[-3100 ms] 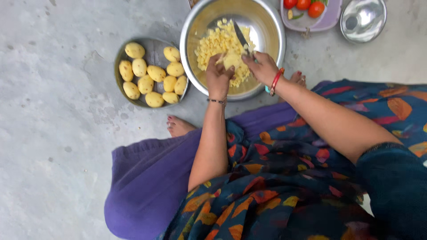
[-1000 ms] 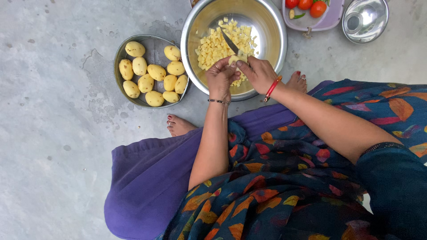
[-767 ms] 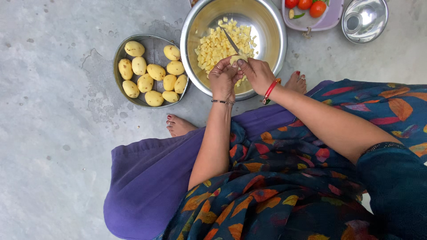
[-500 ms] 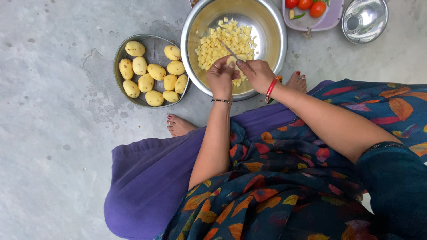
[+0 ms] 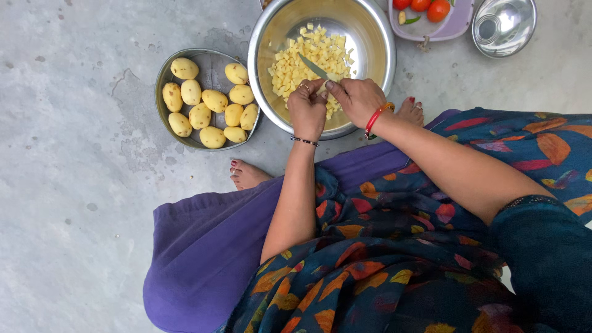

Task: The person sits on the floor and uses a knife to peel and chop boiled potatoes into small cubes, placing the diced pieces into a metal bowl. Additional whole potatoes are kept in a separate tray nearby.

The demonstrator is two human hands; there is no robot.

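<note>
floor point(image 5: 74, 185): grey concrete | stained, pitted | light: even daylight | no furniture seen

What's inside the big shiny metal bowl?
The big shiny metal bowl holds a heap of small yellow potato cubes. The left hand and right hand, which holds a knife, cover the bowl's near part.

We wear a dark floral tunic point(image 5: 394, 259), purple trousers point(image 5: 203, 246), a red bangle point(image 5: 372, 118), and what looks like a beaded bracelet point(image 5: 304, 141).
</note>
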